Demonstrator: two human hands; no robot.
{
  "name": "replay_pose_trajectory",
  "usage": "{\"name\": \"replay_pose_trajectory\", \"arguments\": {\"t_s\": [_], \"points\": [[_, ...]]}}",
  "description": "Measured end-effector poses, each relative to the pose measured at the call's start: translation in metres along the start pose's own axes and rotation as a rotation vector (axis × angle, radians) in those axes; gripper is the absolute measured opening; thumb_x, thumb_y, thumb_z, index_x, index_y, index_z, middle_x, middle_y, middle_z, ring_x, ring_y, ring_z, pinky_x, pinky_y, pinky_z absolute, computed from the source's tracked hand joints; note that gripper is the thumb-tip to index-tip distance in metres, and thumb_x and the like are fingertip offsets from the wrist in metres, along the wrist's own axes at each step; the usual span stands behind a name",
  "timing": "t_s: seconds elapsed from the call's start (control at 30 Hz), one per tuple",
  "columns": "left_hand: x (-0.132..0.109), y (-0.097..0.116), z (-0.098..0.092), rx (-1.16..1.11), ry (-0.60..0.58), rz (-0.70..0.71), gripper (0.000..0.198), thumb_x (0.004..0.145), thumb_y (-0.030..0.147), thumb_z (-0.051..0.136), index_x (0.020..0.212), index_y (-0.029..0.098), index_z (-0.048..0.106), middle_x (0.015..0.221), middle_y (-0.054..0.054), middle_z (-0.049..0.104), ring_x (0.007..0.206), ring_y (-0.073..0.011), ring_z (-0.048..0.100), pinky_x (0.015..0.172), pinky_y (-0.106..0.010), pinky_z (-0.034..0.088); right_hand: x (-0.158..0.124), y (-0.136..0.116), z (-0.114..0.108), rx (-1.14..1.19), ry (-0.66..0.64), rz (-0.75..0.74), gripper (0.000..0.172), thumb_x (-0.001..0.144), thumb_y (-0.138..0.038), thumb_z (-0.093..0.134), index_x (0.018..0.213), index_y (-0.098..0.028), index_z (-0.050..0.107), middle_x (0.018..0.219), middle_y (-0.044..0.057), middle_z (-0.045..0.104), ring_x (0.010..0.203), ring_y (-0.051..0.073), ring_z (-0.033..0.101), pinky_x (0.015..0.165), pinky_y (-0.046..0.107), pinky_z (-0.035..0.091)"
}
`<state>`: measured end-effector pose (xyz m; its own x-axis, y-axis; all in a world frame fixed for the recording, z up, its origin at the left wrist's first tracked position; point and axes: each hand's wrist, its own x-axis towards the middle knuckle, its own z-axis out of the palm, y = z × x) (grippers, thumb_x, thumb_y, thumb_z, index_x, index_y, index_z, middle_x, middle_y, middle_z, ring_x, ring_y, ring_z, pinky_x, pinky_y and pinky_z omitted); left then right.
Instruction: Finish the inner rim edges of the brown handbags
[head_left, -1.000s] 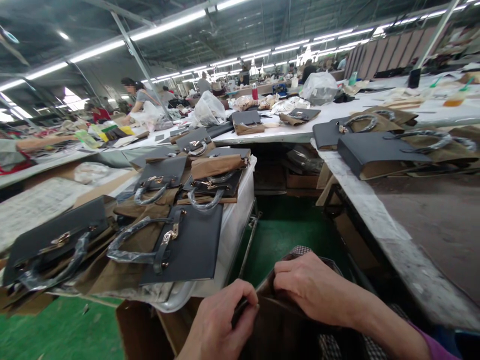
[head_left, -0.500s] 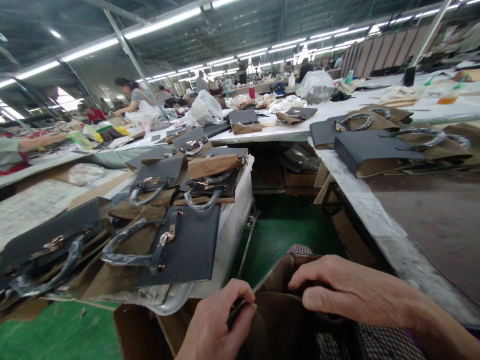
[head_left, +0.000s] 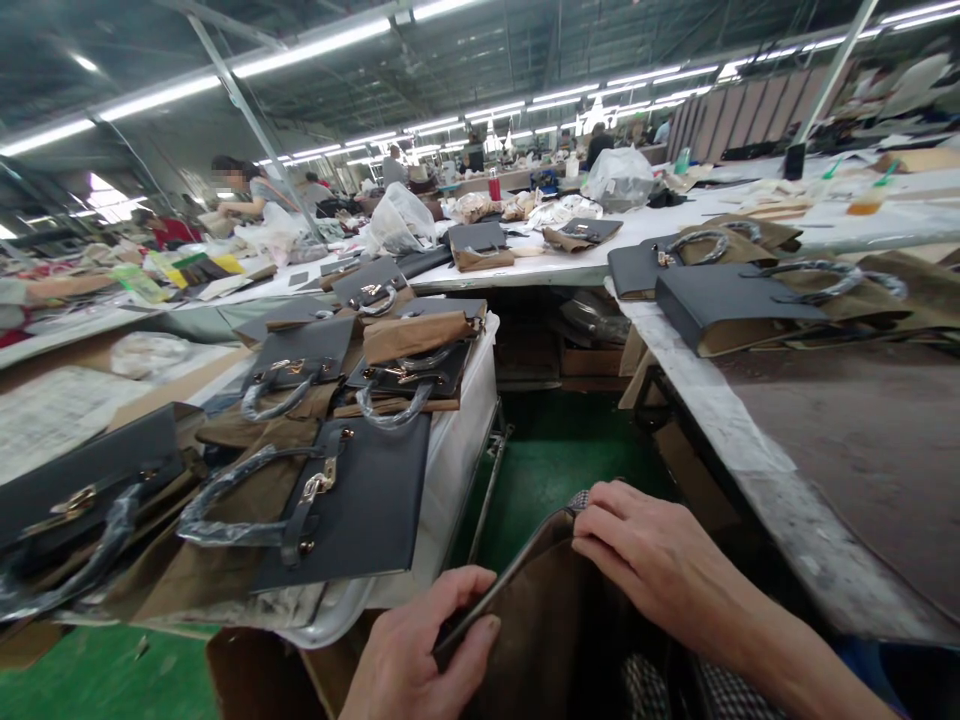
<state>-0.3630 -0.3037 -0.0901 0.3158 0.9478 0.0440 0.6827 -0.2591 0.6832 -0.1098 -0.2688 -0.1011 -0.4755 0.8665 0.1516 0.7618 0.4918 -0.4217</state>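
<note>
A handbag (head_left: 551,625) with a brown lining and a dark edge lies low in front of me, partly over checked cloth. My left hand (head_left: 431,640) pinches the near part of its rim between thumb and fingers. At the far end of the same rim, my right hand (head_left: 652,545) has its fingers closed over the edge near a bit of checked fabric. The bag's lower part is dark and hidden by my hands and the frame's bottom edge.
To the left, a white cart (head_left: 461,420) bears several dark bags (head_left: 371,495) with plastic-wrapped handles. On the right, a worktable (head_left: 757,430) holds more bags (head_left: 739,295). Green floor (head_left: 559,440) shows between them. A person (head_left: 255,190) works at the far left.
My right hand has moved from hovering over the bag's opening to gripping the far rim. The rim now runs taut between both hands. The view has shifted slightly.
</note>
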Motion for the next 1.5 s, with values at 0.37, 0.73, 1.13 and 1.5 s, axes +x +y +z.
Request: {"name": "replay_pose_trajectory", "arguments": {"t_s": [0.37, 0.73, 1.13, 1.5], "points": [[-0.001, 0.003, -0.002, -0.027, -0.011, -0.051, 0.014, 0.084, 0.031, 0.056, 0.092, 0.026, 0.066, 0.076, 0.006, 0.070, 0.066, -0.0111, 0.064, 0.065, -0.014, 0.049, 0.020, 0.007, 0.004, 0.438, 0.013, 0.103, 0.018, 0.087, -0.017, 0.057, 0.070, -0.020, 0.050, 0.106, 0.003, 0.069, 0.103, 0.019, 0.062, 0.086, 0.030, 0.045], [-0.002, -0.004, -0.013, -0.195, -0.125, -0.263, 0.018, 0.079, 0.033, 0.064, 0.093, 0.023, 0.070, 0.083, 0.003, 0.071, 0.076, -0.0161, 0.064, 0.070, -0.020, 0.048, 0.018, 0.007, 0.012, 0.399, 0.019, 0.158, 0.018, 0.087, -0.022, 0.053, 0.070, -0.021, 0.049, 0.096, 0.002, 0.069, 0.087, 0.018, 0.064, 0.079, 0.030, 0.045], [-0.001, -0.001, -0.012, -0.148, -0.113, -0.256, 0.020, 0.082, 0.038, 0.061, 0.091, 0.023, 0.071, 0.080, 0.003, 0.071, 0.074, -0.0156, 0.063, 0.067, -0.019, 0.046, 0.012, 0.011, 0.012, 0.569, 0.026, 0.136, 0.018, 0.078, -0.016, 0.056, 0.063, -0.021, 0.046, 0.104, 0.003, 0.070, 0.098, 0.020, 0.064, 0.082, 0.029, 0.046], [0.000, -0.009, -0.004, -0.165, -0.051, -0.188, 0.021, 0.084, 0.041, 0.059, 0.090, 0.025, 0.071, 0.079, 0.004, 0.072, 0.074, -0.0137, 0.067, 0.066, -0.013, 0.050, 0.016, 0.009, 0.010, 0.470, 0.111, 0.166, 0.020, 0.080, -0.014, 0.060, 0.064, -0.019, 0.050, 0.086, -0.001, 0.069, 0.079, 0.015, 0.063, 0.074, 0.027, 0.043]]}}
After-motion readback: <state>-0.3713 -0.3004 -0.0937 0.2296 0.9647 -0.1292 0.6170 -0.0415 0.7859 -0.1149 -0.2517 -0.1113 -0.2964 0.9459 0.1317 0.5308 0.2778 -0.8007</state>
